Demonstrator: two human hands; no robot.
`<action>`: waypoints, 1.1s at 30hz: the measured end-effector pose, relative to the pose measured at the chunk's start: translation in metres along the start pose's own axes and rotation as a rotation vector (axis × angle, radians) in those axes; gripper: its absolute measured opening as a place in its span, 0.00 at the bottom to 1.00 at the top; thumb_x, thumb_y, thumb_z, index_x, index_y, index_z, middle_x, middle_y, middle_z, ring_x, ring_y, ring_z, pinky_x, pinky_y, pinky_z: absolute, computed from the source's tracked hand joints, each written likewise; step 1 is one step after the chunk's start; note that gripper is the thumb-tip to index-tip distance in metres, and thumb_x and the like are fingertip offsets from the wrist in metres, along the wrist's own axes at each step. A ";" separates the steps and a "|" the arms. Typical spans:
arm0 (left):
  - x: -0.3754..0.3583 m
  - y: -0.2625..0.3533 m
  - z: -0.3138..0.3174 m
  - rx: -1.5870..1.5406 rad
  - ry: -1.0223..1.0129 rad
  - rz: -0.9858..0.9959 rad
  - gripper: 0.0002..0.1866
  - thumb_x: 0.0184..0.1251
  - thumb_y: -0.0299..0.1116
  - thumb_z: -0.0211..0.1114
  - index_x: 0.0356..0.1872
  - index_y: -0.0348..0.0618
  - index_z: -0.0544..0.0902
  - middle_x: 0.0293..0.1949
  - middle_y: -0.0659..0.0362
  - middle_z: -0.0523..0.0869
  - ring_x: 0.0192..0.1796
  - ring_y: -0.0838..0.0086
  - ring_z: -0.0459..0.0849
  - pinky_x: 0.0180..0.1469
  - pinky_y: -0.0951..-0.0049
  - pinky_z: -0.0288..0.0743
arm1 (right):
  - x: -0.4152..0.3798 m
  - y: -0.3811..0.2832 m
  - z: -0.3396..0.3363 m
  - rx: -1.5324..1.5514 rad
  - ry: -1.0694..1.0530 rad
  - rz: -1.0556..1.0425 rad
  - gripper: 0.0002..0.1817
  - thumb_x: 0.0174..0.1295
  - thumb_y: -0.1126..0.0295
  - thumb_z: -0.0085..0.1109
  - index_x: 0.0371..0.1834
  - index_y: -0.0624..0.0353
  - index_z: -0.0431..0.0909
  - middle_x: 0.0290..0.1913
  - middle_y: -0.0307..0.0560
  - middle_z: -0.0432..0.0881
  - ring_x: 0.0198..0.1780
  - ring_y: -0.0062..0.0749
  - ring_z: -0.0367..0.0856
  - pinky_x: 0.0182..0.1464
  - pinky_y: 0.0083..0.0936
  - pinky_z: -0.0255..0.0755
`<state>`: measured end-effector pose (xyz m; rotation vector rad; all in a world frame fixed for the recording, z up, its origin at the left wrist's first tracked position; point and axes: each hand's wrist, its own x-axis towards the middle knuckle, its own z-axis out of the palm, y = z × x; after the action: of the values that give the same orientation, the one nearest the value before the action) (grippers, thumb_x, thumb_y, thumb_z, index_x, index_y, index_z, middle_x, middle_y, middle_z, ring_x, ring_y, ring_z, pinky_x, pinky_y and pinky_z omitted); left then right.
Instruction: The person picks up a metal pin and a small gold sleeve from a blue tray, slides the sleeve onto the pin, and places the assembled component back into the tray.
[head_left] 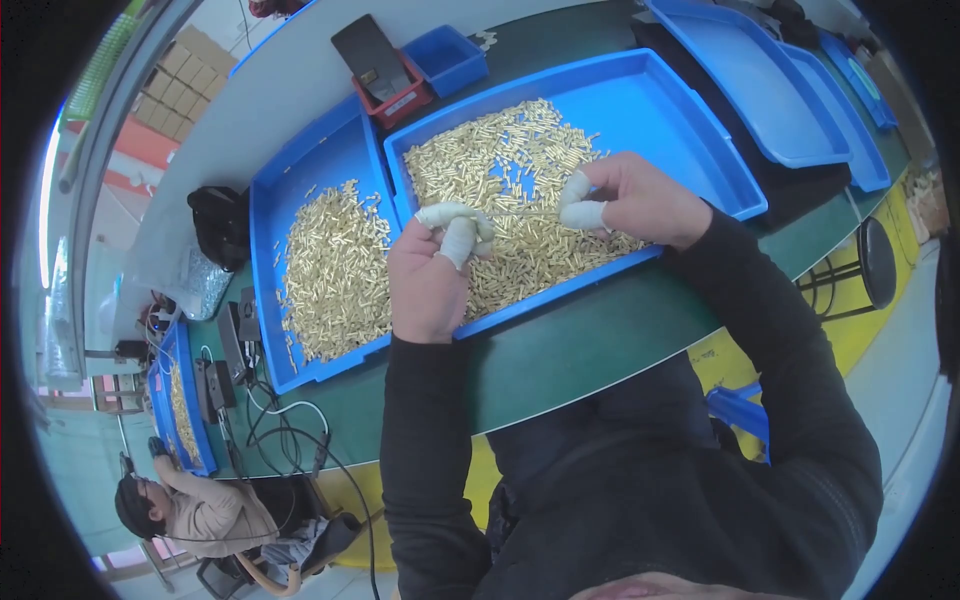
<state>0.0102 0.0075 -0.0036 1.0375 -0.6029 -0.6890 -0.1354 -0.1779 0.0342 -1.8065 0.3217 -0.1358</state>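
My left hand [430, 290] is over the front left part of a large blue tray [645, 110], its fingers closed, with pale covers on thumb and fingers. Facing it from the right, my right hand [650, 203] is closed in a pinch, its thumb and forefinger also covered. Whatever lies between the fingertips of either hand is too small to make out. Below both hands spreads a layer of small gold-coloured metal pins [475, 155]. A second blue tray [268, 205] on the left carries another heap of gold-coloured pins [335, 275].
Behind the trays stand a red bin [405, 103] and a small blue bin [445, 62]. More blue trays [750, 85] lie at the back right. Cables [285, 415] hang over the green table's [560, 355] edge. Another person [215, 515] sits at lower left; a stool [876, 262] stands right.
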 end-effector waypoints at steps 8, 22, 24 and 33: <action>0.000 -0.002 -0.001 0.023 0.008 -0.013 0.03 0.67 0.26 0.63 0.38 0.38 0.81 0.33 0.54 0.83 0.35 0.72 0.82 0.35 0.77 0.77 | 0.000 0.002 0.002 -0.013 -0.009 -0.049 0.05 0.61 0.74 0.62 0.27 0.53 0.83 0.26 0.36 0.81 0.25 0.18 0.74 0.31 0.17 0.70; -0.002 0.002 0.007 0.227 0.108 0.018 0.04 0.66 0.22 0.61 0.40 0.40 0.80 0.32 0.53 0.85 0.34 0.72 0.83 0.37 0.76 0.76 | -0.002 0.000 0.002 0.062 -0.029 0.084 0.05 0.59 0.77 0.59 0.27 0.57 0.83 0.24 0.40 0.80 0.21 0.19 0.73 0.28 0.18 0.72; -0.002 0.002 0.006 0.341 0.142 0.027 0.04 0.65 0.26 0.61 0.40 0.41 0.81 0.33 0.54 0.87 0.37 0.73 0.84 0.40 0.77 0.77 | -0.001 0.009 0.001 -0.048 0.010 -0.140 0.02 0.60 0.72 0.66 0.30 0.55 0.84 0.29 0.39 0.84 0.30 0.23 0.80 0.35 0.21 0.74; -0.001 0.004 0.010 0.260 0.213 0.010 0.04 0.64 0.24 0.62 0.39 0.39 0.80 0.30 0.53 0.86 0.33 0.73 0.83 0.36 0.78 0.76 | 0.005 0.028 0.014 -0.377 0.223 -0.529 0.05 0.58 0.69 0.69 0.27 0.50 0.82 0.23 0.34 0.73 0.26 0.27 0.65 0.31 0.27 0.60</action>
<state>0.0028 0.0039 0.0039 1.3295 -0.5191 -0.4906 -0.1309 -0.1727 0.0031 -2.2231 0.0136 -0.6898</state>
